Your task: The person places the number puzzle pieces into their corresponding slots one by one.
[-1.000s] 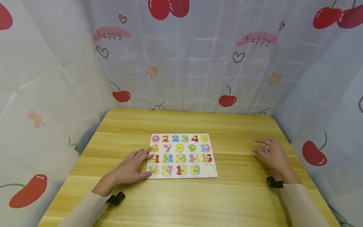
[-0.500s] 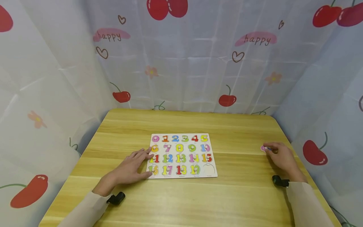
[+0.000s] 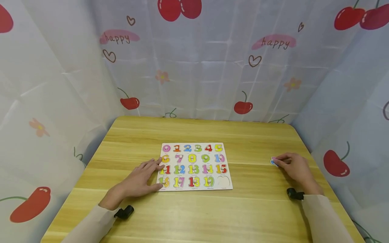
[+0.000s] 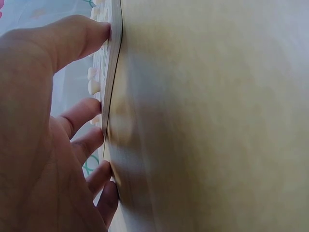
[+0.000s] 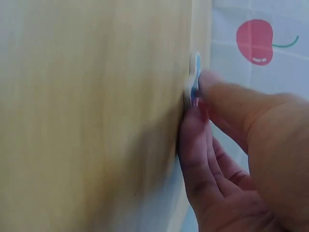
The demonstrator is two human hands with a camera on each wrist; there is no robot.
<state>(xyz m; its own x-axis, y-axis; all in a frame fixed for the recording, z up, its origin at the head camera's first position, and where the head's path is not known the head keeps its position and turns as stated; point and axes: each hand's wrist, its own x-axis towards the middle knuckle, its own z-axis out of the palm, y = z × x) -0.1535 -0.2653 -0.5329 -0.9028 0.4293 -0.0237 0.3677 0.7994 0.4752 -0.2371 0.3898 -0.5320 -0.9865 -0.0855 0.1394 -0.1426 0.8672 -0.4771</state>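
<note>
A white number puzzle board (image 3: 216, 184) lies flat on the table, with knobbed number pieces in rows and a bare outlined recess at its lower right. My left hand (image 3: 138, 179) rests at the board's left side, its thumb and fingers spread and touching the edge. In the left wrist view, the thumb and fingertips lie along the board's side (image 4: 115, 58). To the right of the board, my right hand (image 3: 299, 170) pinches a small blue and purple puzzle piece (image 3: 273, 161) between thumb and fingers, low over the table. The fingers partly cover this piece (image 5: 197, 63) in the right wrist view.
The light wooden table (image 3: 194, 216) reaches back to a white curtain (image 3: 194, 84) printed with cherries, which also hangs at both sides. A black wrist camera (image 3: 124, 212) sits on the left wrist and another black camera (image 3: 294, 194) on the right.
The right hand closed its fingers on the puzzle piece, which has shifted slightly left and turned so that its blue part points left. The left hand and board stay in place.
</note>
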